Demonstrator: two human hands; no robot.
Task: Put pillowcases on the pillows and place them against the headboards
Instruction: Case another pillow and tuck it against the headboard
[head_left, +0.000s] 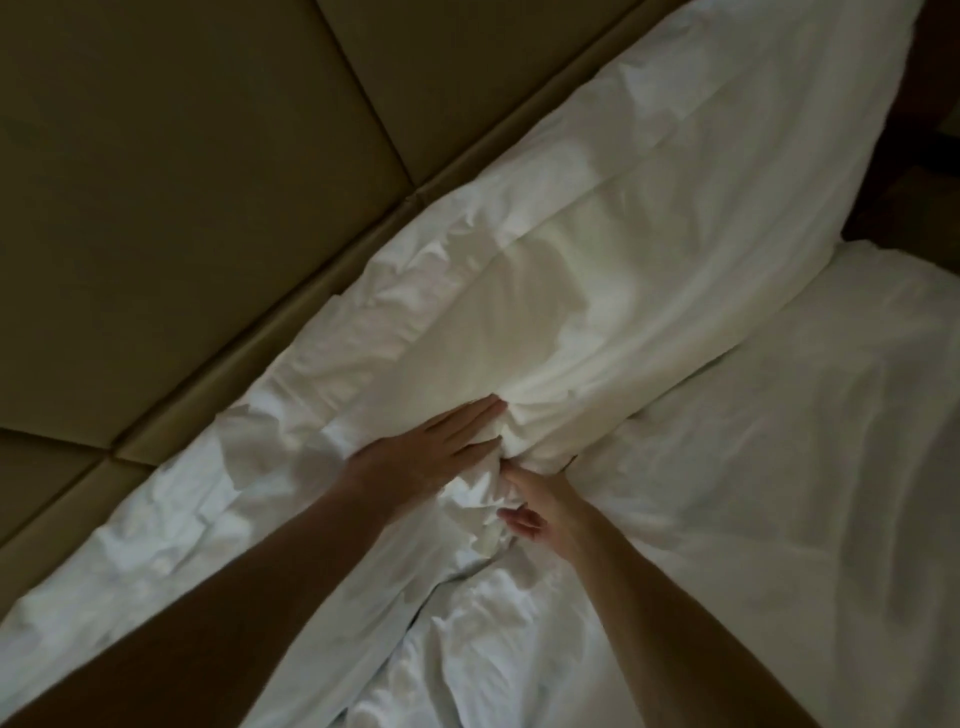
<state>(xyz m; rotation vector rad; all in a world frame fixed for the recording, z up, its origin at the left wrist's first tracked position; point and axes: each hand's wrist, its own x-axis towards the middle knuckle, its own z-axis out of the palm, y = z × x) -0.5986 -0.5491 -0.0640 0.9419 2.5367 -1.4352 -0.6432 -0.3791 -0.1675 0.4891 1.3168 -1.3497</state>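
Note:
A large white pillow (623, 234) in a white pillowcase lies along the tan padded headboard (182, 182), running from the upper right down to the middle of the view. My left hand (431, 447) rests flat with fingers straight on the bunched open end of the pillowcase (483, 514). My right hand (540, 509) is just below it, fingers curled into the same crumpled cloth. A second stretch of wrinkled white fabric (182, 519) lies along the headboard to the lower left; I cannot tell whether it is another pillow.
White bedding (779, 493) covers the bed to the right and below the hands. A dark floor or furniture area (924, 156) shows past the bed's upper right corner. The room is dim.

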